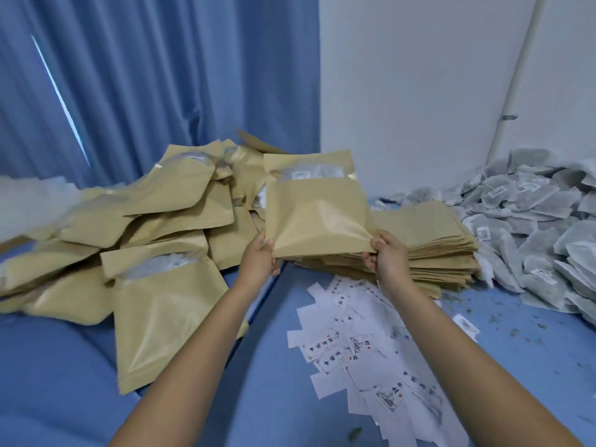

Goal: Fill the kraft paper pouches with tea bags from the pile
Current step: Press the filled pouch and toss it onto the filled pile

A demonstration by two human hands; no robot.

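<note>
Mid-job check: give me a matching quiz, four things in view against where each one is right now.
1. held pouch
2. flat pouch stack
3. tea bag pile
4. paper labels

A. far right of the blue surface
B. gripped at its bottom corners by left hand and right hand
C. scattered in the near right foreground
D. just behind the right hand

Pairs: 1-B, 2-D, 3-A, 4-C

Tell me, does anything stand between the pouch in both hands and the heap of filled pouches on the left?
Nothing visible does. The left hand and right hand pinch the lower corners of the raised pouch; the heap of filled pouches lies directly to its left. The flat stack is on the right, aside.
</note>
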